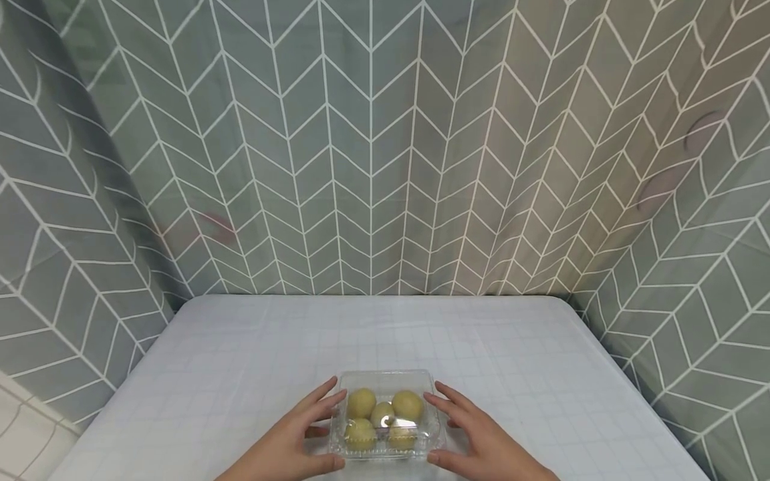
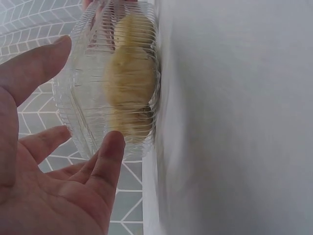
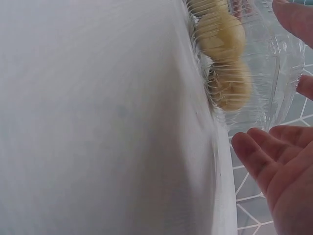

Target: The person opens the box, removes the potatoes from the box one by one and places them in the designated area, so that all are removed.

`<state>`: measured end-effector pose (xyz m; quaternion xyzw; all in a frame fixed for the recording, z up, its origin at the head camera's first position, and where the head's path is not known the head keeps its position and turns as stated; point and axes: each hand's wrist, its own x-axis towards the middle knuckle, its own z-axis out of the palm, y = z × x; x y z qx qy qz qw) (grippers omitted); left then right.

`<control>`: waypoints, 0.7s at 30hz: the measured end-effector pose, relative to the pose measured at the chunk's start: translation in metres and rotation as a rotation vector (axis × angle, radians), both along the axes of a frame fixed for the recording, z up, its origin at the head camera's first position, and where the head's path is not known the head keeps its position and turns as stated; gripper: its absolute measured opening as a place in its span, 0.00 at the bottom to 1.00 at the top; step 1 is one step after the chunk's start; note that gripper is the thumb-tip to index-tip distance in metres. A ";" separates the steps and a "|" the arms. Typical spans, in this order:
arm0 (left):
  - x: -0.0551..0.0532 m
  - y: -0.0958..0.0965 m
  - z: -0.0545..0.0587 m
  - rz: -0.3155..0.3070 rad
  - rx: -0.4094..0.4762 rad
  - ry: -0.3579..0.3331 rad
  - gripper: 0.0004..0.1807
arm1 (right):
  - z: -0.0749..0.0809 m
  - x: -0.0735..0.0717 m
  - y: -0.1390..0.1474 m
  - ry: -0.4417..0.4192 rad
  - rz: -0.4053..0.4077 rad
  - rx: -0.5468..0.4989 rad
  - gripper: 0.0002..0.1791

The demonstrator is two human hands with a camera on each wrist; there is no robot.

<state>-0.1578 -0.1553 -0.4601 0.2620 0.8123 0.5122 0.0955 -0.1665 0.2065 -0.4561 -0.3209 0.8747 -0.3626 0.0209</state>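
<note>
A clear plastic clamshell box [image 1: 385,379] sits near the front of the table, its ribbed walls showing in both wrist views. Inside lie several round, pale yellow fruits [image 1: 362,403]. My left hand [image 1: 295,437] is at the box's left side, fingers spread and only slightly bent, thumb near the front corner. On the other side my right hand [image 1: 475,434] mirrors it, with loosely extended fingers along the right wall. In the left wrist view, fingertips [image 2: 113,139] come right up to the wall of the box. Neither hand curls round it.
A white cloth with a faint grid covers the table [image 1: 385,327]. Grey-green curtain [image 1: 373,167] with white chevron lines hangs behind the table and along both sides. At lower left a pale tiled surface [image 1: 30,434] shows beyond the table edge.
</note>
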 end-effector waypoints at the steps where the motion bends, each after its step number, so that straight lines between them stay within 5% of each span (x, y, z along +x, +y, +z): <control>1: 0.000 0.000 0.000 0.001 0.008 -0.002 0.45 | 0.000 0.000 0.000 -0.004 0.002 -0.007 0.40; 21: 0.000 -0.001 0.002 -0.015 0.009 -0.063 0.49 | -0.002 -0.001 -0.002 0.025 0.062 -0.089 0.42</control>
